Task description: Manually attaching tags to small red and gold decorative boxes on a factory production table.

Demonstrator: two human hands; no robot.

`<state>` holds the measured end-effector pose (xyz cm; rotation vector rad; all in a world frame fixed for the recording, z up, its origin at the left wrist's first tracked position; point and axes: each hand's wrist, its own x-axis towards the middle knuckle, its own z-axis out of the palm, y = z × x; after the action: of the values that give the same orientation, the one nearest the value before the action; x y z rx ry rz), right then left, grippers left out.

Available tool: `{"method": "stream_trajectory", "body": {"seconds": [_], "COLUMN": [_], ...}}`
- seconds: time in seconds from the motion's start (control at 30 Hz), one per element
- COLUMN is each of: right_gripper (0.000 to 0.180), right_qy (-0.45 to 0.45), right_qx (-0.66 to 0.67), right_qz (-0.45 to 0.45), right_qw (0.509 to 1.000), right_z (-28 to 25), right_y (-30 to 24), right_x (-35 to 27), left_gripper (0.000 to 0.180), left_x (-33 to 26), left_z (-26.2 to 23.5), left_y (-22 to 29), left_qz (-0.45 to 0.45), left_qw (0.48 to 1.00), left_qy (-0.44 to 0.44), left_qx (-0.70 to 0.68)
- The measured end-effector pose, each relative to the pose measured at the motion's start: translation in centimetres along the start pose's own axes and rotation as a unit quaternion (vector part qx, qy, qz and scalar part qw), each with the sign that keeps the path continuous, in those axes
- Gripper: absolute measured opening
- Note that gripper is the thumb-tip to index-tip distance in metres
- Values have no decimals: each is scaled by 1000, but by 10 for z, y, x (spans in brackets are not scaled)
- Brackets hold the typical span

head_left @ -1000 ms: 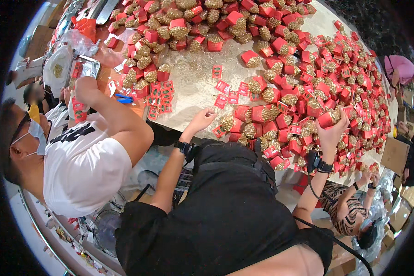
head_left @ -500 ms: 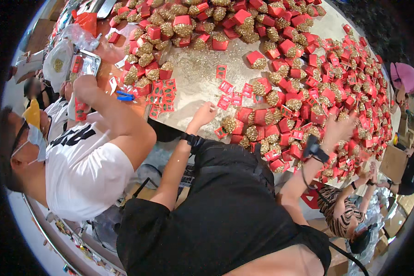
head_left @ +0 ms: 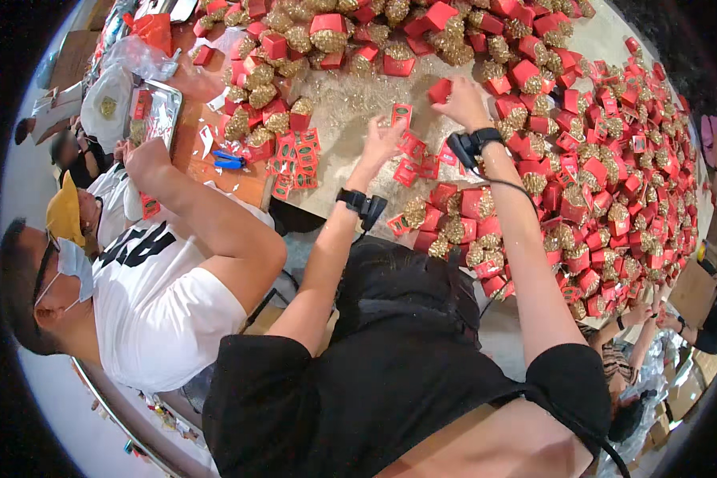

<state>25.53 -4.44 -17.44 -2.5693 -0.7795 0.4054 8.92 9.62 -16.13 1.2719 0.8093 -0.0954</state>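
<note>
Covering nearly the whole table [head_left: 350,191] are small red boxes stuffed with gold shred, with one bare patch of loose shred in the middle where both my hands work. My right hand [head_left: 464,102] is pinched shut on a red box [head_left: 441,89], which sits at my fingertips on the far, left side of the grip. My left hand [head_left: 381,140] hangs with fingers loosely spread, holding nothing I can make out, just beside a scatter of flat red cards [head_left: 410,155] lying toward my right hand. Those cards lie between the two hands, nearer the left. A co-worker in a white shirt [head_left: 155,307] sits well off to my left, handling a tray [head_left: 153,119]
</note>
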Motion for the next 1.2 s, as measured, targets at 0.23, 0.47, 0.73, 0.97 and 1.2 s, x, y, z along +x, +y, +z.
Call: {"method": "stream_trajectory", "body": {"seconds": [0.23, 0.47, 0.73, 0.97, 1.2], "right_gripper": [63, 21, 21, 14, 16], "right_qy": [8, -22, 142, 7, 71], "right_qx": [330, 143, 69, 445, 351], "right_qz": [-268, -147, -157, -31, -153], "right_qw": [905, 978, 975, 895, 921], "right_z": [-22, 70, 41, -48, -78], "right_y": [-78, -9, -53, -82, -81], "right_x": [-77, -105, -135, -195, -220], "left_gripper": [38, 37, 37, 43, 40], "left_x": [-11, -53, -87, -145, -165], "left_z": [-26, -49, -61, -25, -11], "left_y": [7, -24, -12, 43, 51], "left_qz": [-94, -176, -173, -85, -49], "left_qw": [976, 979, 983, 993, 990], "left_qy": [-108, 12, -13, -85, -134], "left_qx": [-163, -106, -62, 21, -12]}}
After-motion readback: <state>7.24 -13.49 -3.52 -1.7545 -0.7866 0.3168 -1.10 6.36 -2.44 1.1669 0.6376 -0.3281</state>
